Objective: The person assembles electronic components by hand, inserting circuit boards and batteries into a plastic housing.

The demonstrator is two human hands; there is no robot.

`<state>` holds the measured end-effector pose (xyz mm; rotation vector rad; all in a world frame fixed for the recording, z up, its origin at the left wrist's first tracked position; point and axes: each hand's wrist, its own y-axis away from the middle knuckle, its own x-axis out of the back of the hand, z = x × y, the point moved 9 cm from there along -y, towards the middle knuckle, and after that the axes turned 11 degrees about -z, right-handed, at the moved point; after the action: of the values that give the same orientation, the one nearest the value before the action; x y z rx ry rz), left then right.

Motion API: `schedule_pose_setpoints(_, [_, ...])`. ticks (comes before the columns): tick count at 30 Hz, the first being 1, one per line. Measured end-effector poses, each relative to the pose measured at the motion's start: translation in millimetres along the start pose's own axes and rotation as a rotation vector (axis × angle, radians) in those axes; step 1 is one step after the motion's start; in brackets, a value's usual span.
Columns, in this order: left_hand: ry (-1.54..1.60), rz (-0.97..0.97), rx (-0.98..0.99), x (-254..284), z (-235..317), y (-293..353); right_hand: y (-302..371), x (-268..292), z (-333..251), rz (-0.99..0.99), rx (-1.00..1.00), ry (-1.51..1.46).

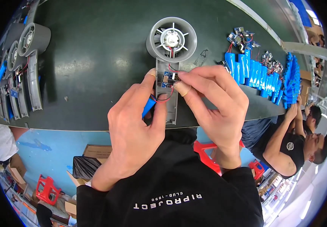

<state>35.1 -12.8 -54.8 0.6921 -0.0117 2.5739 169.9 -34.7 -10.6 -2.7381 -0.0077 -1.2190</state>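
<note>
Blue circuit board (166, 80) at the right hand's (220, 101) fingertips.

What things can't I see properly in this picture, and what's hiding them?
All in the head view:
- Board: its right end is covered by the right fingers.
- Blue battery: the rest of it is hidden by the left fingers.
- Black scrap on the table: too small to tell what it is.
- Heaped boards: overlapping, with parts too small to make out.

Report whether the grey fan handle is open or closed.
Open: the grey handle has no cover on, exposing the circuit board and red wire.
</note>
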Motion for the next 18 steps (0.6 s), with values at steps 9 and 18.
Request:
schedule_pose_setpoints(9, [0.016,0.019,-0.007,1.3,-1.8,-0.1,-7.7,-8.7,-7.6,-0.029,0.127,0.148])
schedule_pose_setpoints(18, [0.010,-0.008,0.007,0.7,-2.5,-0.6,-6.5,-15.5,-9.4,0.012,0.276,0.266])
